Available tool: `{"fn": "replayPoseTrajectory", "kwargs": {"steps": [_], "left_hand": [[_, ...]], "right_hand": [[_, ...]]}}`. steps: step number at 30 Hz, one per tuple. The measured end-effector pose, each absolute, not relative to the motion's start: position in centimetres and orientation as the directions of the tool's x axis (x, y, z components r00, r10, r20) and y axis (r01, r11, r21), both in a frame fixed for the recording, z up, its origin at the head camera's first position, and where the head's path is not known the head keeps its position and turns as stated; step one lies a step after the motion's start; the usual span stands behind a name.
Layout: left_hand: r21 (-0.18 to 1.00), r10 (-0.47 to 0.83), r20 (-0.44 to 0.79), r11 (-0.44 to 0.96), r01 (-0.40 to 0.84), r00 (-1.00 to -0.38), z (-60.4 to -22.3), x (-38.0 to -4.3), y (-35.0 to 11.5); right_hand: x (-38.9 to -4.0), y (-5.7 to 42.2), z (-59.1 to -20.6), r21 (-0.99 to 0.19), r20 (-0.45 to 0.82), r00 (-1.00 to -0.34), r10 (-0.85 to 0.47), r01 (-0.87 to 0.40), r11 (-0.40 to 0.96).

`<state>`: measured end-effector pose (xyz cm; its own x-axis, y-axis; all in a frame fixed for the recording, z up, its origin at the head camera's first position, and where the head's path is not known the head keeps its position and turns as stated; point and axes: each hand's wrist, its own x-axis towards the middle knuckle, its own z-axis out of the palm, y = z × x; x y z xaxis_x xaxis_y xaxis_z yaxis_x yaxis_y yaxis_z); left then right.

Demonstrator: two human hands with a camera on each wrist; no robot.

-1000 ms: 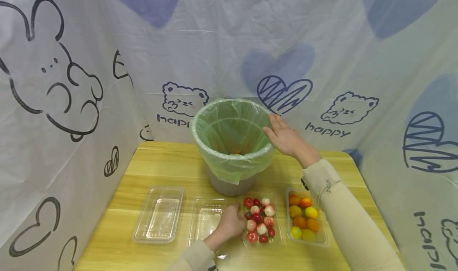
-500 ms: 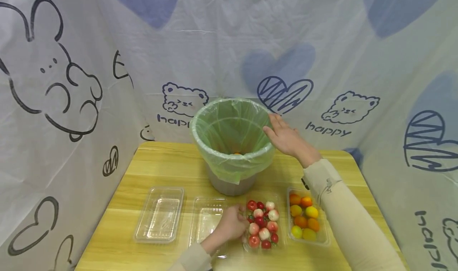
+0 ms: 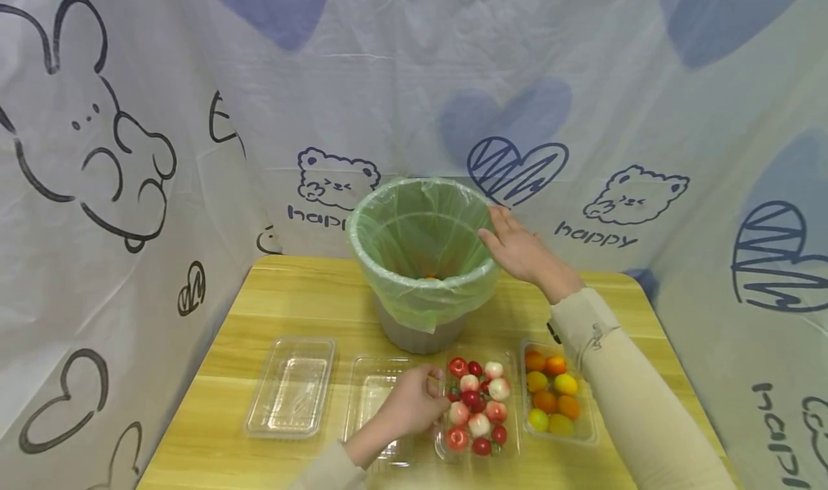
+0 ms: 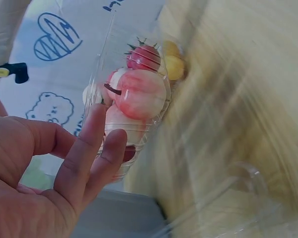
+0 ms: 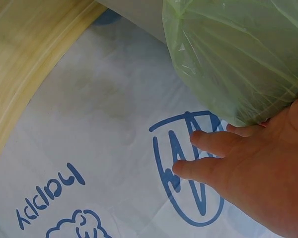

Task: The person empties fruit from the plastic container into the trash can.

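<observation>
My left hand (image 3: 414, 404) holds the left side of a clear plastic box (image 3: 511, 382) of red and pinkish-white fruit (image 3: 471, 407). In the left wrist view, its fingers (image 4: 107, 158) lie against the ribbed wall, with a pinkish apple (image 4: 141, 94) and a strawberry-like red fruit (image 4: 144, 58) visible through it. Part of the grip is hidden. With fingers extended, my right hand (image 3: 520, 253) rests against the right rim of a bin (image 3: 417, 335) lined with a green bag (image 3: 420, 299). Something orange (image 3: 430, 277) shows deep inside the bin.
Right of the held box sits a clear box of orange and yellow fruit (image 3: 550, 396). On the left, one clear tray (image 3: 291, 389) lies beside another clear tray (image 3: 371, 389), partly behind the left arm. White printed cloth (image 3: 401, 102) surrounds the wooden table (image 3: 233, 332).
The box of red and white fruit has shifted slightly right and looks larger, as if raised a little, along with the left hand. The right hand stays at the bin rim.
</observation>
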<state>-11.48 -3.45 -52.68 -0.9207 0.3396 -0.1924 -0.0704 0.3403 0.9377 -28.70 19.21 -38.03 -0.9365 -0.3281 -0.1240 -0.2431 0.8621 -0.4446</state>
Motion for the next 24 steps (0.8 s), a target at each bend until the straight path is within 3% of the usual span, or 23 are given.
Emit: {"fn": "replayPoseTrajectory", "kwargs": {"steps": [24], "left_hand": [[0.959, 0.379, -0.167, 0.275, -0.061, -0.910, -44.8, -10.9, -6.9]], "right_hand": [[-28.9, 19.2, -38.3, -0.442, -0.113, -0.938, -0.328, -0.248, 0.862]]}}
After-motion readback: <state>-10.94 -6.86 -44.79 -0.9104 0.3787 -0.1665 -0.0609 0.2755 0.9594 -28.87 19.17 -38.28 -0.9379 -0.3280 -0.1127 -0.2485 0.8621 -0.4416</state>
